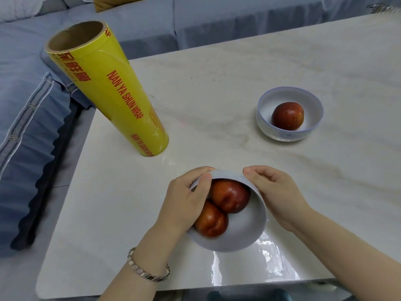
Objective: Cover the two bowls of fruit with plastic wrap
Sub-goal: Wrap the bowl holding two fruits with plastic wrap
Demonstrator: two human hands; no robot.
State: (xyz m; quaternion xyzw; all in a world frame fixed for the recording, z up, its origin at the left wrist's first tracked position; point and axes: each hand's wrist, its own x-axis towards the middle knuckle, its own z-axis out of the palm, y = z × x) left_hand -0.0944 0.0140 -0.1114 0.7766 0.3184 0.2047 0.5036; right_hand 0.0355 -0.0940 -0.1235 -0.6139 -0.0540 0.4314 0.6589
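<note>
A white bowl [243,231] with two red fruits [230,195] stands near the table's front edge. Clear plastic wrap [267,263] lies over it, and a loose part trails onto the table toward me. My left hand [186,198] pinches the wrap at the bowl's far left rim, thumb over the edge. My right hand [273,190] grips the far right rim with curled fingers. A second white bowl [269,127] with one red fruit [287,116] sits uncovered further back on the right. The yellow wrap roll [112,92] stands upright at the back left.
The marble table [217,83] ends at the left beside a blue sofa [32,127] with a striped cushion. The sofa also runs behind the table. A dark object [247,296] shows below the table's front edge.
</note>
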